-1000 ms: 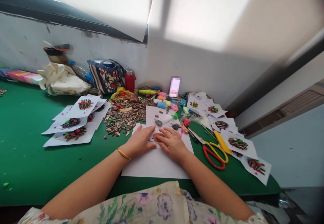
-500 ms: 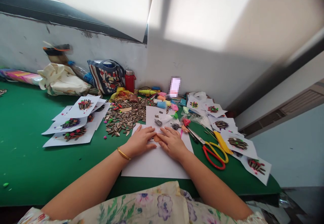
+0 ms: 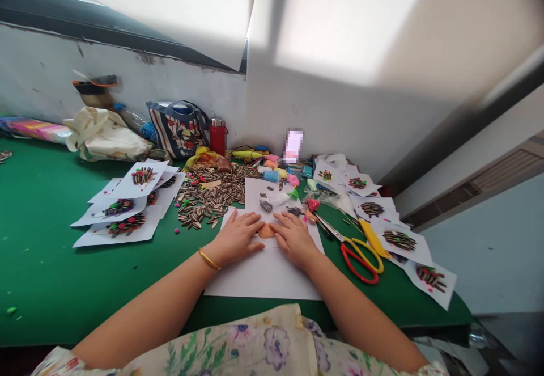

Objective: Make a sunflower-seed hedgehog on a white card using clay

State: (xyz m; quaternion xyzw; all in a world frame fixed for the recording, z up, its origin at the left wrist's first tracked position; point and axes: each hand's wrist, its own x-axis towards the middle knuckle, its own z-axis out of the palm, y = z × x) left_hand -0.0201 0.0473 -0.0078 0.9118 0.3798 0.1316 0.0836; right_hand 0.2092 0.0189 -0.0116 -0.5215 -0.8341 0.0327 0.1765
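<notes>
Head view: the clay [image 3: 267,230] sits on white paper [image 3: 263,279], in the gap between the two hands' fingertips. Left hand [image 3: 238,236] is on its left side, right hand [image 3: 296,242] on its right, both palm down. Fingers angle inward and away from the body, so the clay is ahead and to the right of the left palm, ahead and to the left of the right palm. Neither hand is clearly nearer; fingertips of both look to be at its edges.

Clay is orange-brown, low and rounded. Visible part reads slightly wider side to side than front to back, but fingers cover both ends, so can't confirm a long axis.

Hand state: both open, fingers extended and close together, thumbs pointing in on the near side of the clay. No grip visible on either. Contact looks like fingertips only; can't tell pressure.

Around it: grey lump [image 3: 266,206] just beyond the clay on the paper. Seeds [image 3: 204,208] beyond the left hand, off to its left. Scissors [image 3: 360,258] right of the right hand, apart from it, on the green surface [image 3: 55,285].
</notes>
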